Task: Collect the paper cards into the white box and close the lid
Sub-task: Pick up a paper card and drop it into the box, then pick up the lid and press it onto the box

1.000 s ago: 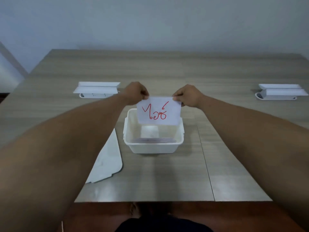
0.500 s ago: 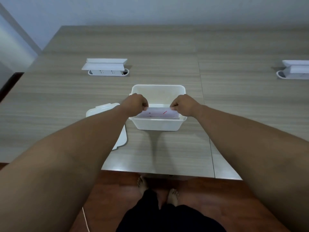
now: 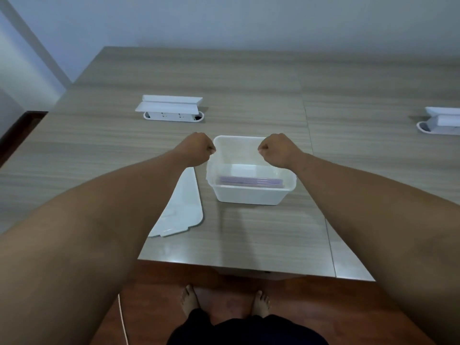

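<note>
The white box [image 3: 249, 194] stands open on the wooden table, straight ahead of me. A stack of paper cards [image 3: 250, 181] lies inside it against the near wall, edges showing. The white lid [image 3: 183, 210] lies flat on the table just left of the box. My left hand [image 3: 198, 149] hovers over the box's far left corner with fingers curled and nothing in them. Above the far right part of the box, my right hand [image 3: 278, 149] is curled the same way and holds nothing.
Two white pop-up socket units sit in the table, one at the back left [image 3: 171, 108] and one at the right edge [image 3: 440, 122]. The table's near edge [image 3: 224, 263] runs just in front of my bare feet.
A second ago both hands held up a card with red writing. They lowered it into the box, let go, and have risen apart above the box.
</note>
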### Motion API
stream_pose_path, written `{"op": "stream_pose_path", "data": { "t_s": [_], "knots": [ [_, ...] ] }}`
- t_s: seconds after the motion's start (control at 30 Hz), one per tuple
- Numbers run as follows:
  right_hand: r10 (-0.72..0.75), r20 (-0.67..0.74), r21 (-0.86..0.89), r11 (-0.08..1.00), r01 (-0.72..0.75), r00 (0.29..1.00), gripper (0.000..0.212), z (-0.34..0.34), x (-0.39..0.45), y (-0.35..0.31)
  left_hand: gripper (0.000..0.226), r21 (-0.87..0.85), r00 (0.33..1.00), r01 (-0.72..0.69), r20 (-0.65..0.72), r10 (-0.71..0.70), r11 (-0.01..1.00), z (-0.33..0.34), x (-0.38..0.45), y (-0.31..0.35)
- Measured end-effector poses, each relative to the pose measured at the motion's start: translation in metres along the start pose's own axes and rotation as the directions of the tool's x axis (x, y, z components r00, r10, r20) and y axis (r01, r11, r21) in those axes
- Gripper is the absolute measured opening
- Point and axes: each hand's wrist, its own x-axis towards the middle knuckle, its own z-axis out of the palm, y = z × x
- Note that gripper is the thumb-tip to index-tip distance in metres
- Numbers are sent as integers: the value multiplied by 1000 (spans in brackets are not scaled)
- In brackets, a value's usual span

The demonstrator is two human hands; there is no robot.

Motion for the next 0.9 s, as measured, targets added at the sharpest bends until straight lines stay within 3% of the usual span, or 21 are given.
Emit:
{"op": "stream_pose_path", "data": {
  "t_s": [0.17, 0.4, 0.6, 0.7, 0.8, 0.9],
  "knots": [
    [-2, -49, 74, 997, 6, 999, 32, 3, 20, -59, 24, -7, 1000, 2, 2, -2, 1000, -32, -1, -61],
    [-33, -82, 70, 997, 39, 996, 33, 51, 51, -151, 24, -11, 994, 111, 4, -111, 994, -42, -5, -168],
    [-51, 63, 38, 998, 48, 997, 30, 119, 70, -195, 23, -9, 947, 321, 26, -320, 947, -19, -22, -243],
    [42, 149, 21, 999, -46, 988, 32, 151, 79, -200, 19, -66, 895, 443, 83, -438, 894, 2, -27, -265],
    [171, 214, -4, 985, -174, 962, 8, 172, 77, -203, 21, -147, 840, 541, 141, -524, 828, 30, -36, -269],
    [288, 264, -8, 955, -296, 921, 9, 189, 74, -200, 23, -247, 799, 601, 211, -563, 760, 59, -43, -268]
  ]
}}
